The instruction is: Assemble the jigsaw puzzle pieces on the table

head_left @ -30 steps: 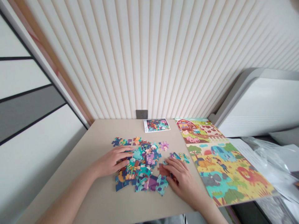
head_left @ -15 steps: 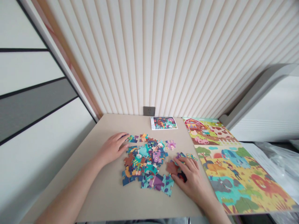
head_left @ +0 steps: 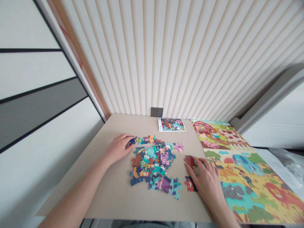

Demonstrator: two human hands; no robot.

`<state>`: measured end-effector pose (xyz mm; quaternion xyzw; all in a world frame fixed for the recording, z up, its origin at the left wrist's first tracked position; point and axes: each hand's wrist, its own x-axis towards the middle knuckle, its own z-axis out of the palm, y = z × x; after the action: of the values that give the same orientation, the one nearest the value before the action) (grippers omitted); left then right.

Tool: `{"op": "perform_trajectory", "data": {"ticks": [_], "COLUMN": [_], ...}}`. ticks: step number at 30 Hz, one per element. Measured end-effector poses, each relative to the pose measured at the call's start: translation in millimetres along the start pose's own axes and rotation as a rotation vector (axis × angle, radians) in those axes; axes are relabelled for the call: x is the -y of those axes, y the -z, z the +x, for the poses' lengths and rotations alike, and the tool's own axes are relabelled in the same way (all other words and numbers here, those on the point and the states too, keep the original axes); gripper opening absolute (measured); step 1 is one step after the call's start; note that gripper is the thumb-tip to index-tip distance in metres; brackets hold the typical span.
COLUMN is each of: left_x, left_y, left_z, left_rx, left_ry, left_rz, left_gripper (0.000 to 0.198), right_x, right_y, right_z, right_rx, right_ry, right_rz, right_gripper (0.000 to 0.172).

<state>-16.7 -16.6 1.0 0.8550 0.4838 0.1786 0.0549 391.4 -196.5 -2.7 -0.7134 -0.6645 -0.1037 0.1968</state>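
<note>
The joined puzzle is lying on the smooth table, to the left of the right hand, which is curving over a brown piece; the left hand is half-bending, touching the sideways-running top row; whether either is pinching, I am not managing to see; the puzzle is showing flat, card-like, knobbed shapes

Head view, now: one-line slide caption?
Left hand at the puzzle's far-left corner, right hand at a brown piece, card near the wall.
</note>
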Motion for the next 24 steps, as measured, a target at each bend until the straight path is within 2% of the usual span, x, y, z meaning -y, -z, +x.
{"op": "perform_trajectory", "data": {"ticks": [2,5,9,15,20,24], "left_x": [-1,-1,-1,-4,-4,-5], "left_y": [1.1,0.1,-2.9,-1.9,-2.0,-2.4], "left_z": [0,0,1,2,1,1], "left_rx": [0.001,-0.005,-0.022,-0.018,-0.032,-0.031], "left_ry": [0.002,0.015,-0.002,-0.042,-0.018,0.003], "left_rz": [0.0,0.012,-0.02,-0.068,-0.053,-0.035], "left_gripper": [0.04,0.046,0.048,0.042,0.042,0.043], "right_x": [3,11,37,82,94,84], "right_y": [3,10,15,-8,-27,-26], "right_z": [2,14,53,115,118,111], "right_rx": [0.005,0.005,0.092,0.301,0.307,0.291], "right_ry": [0.021,0.096,0.22,0.357,0.334,0.29], "right_rz": [-0.007,0.029,0.159,0.394,0.403,0.395], "right_gripper": [0.043,0.039,0.032,0.034,0.037,0.039]}}
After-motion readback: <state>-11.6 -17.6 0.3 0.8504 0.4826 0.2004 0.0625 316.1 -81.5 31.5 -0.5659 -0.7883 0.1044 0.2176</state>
